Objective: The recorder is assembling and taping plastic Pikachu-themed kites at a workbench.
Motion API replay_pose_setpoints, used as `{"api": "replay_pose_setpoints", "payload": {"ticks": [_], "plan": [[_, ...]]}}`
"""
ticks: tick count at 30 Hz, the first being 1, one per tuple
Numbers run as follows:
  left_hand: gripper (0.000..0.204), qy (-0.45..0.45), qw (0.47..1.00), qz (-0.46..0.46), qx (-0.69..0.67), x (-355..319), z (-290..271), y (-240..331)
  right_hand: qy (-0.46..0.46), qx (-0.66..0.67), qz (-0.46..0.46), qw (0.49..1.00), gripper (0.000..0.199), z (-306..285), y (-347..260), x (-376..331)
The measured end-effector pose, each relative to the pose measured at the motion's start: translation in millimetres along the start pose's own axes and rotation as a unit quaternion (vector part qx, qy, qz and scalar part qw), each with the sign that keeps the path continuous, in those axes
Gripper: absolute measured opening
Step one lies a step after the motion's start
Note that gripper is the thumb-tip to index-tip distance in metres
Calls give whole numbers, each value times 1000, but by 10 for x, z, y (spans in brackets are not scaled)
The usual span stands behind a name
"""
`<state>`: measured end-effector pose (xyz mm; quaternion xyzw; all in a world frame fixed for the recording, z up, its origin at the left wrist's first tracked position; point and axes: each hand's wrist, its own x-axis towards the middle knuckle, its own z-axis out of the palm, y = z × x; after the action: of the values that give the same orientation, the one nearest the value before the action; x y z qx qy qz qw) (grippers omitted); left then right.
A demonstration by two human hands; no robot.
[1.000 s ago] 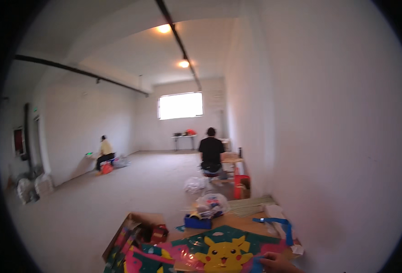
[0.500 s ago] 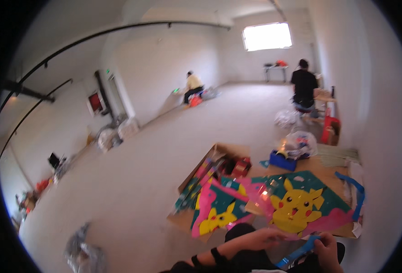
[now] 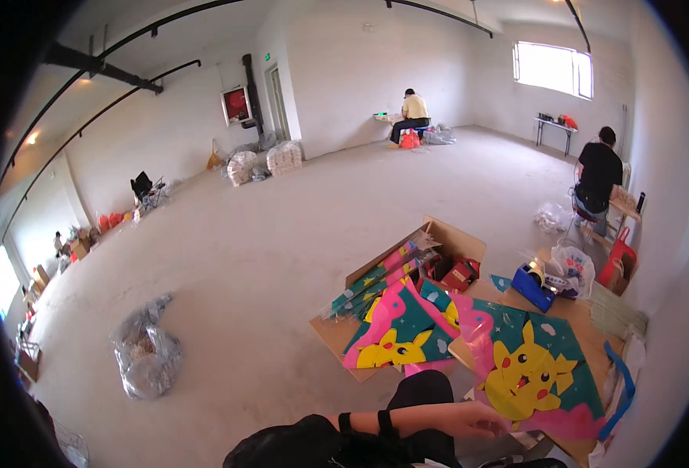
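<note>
The left hand (image 3: 473, 419) reaches in low, and I cannot tell if its fingers are apart or together. The right hand is out of sight, so I cannot tell its grip. Just past the left grip, a bit right, lies a shiny yellow cartoon sheet (image 3: 522, 378). A blue strip (image 3: 629, 382) is farther right. A cardboard box (image 3: 463, 236) sits past the grip.

The left grip (image 3: 474, 419) is near a colourful sheet (image 3: 525, 378)

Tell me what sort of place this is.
Probably a makeshift workshop: colourful printed sheets spread out, a blue tape dispenser beside them, and a person in black seated at a small table.
</note>
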<state>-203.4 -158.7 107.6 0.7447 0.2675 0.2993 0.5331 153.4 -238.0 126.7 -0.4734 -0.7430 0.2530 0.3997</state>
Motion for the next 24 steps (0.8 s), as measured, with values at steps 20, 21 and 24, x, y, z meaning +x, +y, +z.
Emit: {"api": "replay_pose_setpoints", "payload": {"ticks": [20,21,24], "plan": [[50,301,808,-320,-392,98,-50,-1573,-2,329,7,944,15,466,285,758],[55,318,783,-338,-415,131,-18,-1713,-35,316,22,948,14,454,298,808],[62,297,753,-418,-413,310,117,-2098,-39,372,162,913,11,639,486,739]]}}
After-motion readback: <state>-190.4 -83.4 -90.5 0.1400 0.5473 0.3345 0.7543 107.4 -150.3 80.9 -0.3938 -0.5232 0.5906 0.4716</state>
